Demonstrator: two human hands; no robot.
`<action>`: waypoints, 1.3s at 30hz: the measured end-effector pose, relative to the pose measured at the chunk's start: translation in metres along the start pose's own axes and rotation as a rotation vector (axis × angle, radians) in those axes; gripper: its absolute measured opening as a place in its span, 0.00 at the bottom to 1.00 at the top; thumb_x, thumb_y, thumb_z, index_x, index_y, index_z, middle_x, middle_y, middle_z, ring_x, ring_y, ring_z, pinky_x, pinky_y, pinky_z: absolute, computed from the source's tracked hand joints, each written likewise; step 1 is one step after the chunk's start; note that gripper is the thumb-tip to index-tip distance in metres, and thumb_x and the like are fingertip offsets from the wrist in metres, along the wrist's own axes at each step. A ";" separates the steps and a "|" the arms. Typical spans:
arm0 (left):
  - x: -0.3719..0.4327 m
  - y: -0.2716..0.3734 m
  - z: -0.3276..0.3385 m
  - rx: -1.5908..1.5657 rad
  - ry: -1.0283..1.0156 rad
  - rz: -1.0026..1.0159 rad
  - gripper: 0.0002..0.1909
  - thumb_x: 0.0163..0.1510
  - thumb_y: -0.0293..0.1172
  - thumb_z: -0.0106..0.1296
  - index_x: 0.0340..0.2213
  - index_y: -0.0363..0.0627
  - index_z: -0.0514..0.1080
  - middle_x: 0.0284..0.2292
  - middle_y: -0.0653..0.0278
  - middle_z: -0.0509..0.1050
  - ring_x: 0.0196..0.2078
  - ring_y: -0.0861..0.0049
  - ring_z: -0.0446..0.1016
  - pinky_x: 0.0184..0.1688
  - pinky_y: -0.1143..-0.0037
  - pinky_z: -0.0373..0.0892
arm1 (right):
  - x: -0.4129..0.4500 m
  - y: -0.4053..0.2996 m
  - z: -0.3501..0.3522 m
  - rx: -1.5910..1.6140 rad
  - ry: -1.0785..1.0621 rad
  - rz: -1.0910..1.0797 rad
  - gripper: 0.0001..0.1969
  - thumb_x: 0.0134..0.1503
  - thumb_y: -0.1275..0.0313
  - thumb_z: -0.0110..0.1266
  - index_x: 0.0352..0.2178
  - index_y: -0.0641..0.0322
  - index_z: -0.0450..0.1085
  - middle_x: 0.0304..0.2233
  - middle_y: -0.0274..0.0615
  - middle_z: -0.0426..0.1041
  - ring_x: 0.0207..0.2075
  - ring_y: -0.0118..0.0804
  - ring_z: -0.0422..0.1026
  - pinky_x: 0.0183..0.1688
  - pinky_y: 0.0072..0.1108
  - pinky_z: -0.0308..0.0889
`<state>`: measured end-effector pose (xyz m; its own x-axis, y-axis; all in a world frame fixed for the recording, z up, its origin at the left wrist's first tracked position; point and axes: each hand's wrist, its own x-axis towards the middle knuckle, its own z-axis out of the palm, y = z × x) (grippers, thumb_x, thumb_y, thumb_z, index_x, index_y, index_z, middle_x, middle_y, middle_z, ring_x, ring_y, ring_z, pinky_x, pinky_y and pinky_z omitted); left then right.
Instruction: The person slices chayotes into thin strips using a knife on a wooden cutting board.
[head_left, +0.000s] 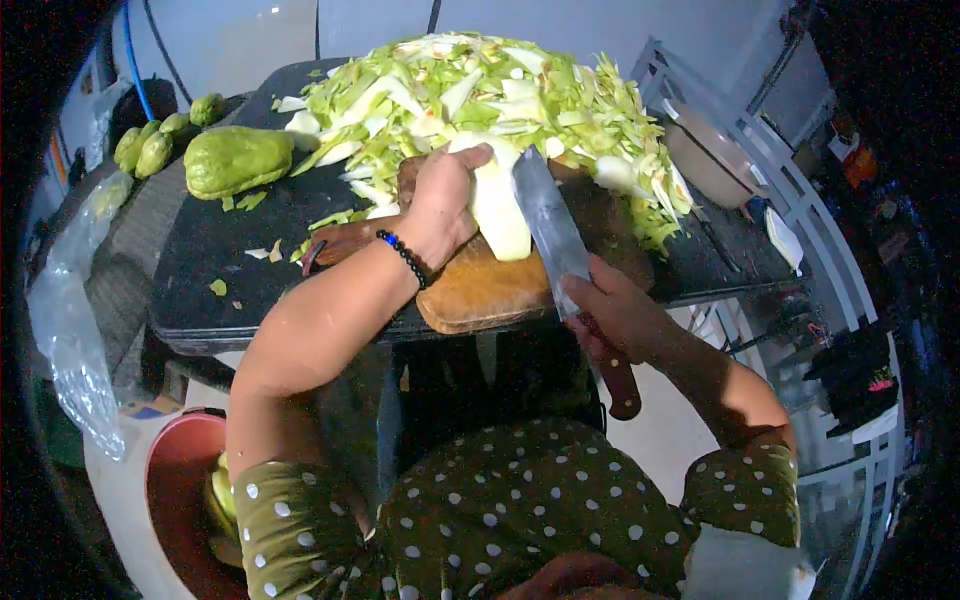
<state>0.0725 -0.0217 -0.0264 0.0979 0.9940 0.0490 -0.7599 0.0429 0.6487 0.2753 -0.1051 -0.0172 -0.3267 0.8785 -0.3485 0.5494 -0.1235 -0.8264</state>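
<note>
My left hand (442, 199), with a dark bead bracelet at its wrist, grips a peeled pale chayote (499, 202) over a wooden cutting board (480, 289). In my right hand (611, 307) is a large knife (551, 225) with a wooden handle; its broad blade points away from me, close along the right side of the peeled chayote. Behind both hands rises a big heap of green and white peelings (480, 97). An unpeeled chayote (238, 161) lies left of the heap on the black table.
Several small chayotes (154, 146) lie at the far left, near a clear plastic bag (71, 322). A red bucket (184, 502) holding pale green pieces stands on the floor, lower left. A beige basin (709, 161) and a metal rack (817, 217) are at the right.
</note>
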 end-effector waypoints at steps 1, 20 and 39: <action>0.000 0.001 -0.001 -0.005 0.050 0.021 0.13 0.50 0.22 0.37 0.39 0.32 0.62 0.34 0.53 0.70 0.35 0.64 0.71 0.38 0.66 0.68 | 0.001 -0.001 0.002 0.036 -0.008 0.002 0.11 0.56 0.66 0.38 0.40 0.55 0.55 0.15 0.31 0.59 0.10 0.21 0.57 0.11 0.14 0.54; 0.006 0.002 -0.002 0.136 0.011 0.016 0.11 0.49 0.29 0.44 0.35 0.35 0.65 0.28 0.57 0.72 0.27 0.68 0.72 0.32 0.70 0.70 | -0.009 -0.010 -0.016 -0.191 -0.043 -0.042 0.10 0.55 0.64 0.40 0.36 0.56 0.57 0.13 0.31 0.59 0.09 0.22 0.58 0.09 0.15 0.54; 0.017 0.005 -0.015 0.314 -0.069 -0.115 0.10 0.48 0.33 0.43 0.30 0.38 0.67 0.24 0.57 0.72 0.25 0.69 0.72 0.30 0.71 0.71 | -0.006 -0.018 -0.015 -0.048 -0.159 0.075 0.13 0.54 0.62 0.42 0.38 0.55 0.58 0.15 0.29 0.59 0.10 0.19 0.57 0.09 0.12 0.54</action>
<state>0.0610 -0.0033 -0.0339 0.2227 0.9749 0.0061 -0.5077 0.1106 0.8544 0.2787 -0.1008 0.0065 -0.3991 0.7832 -0.4769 0.6118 -0.1599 -0.7747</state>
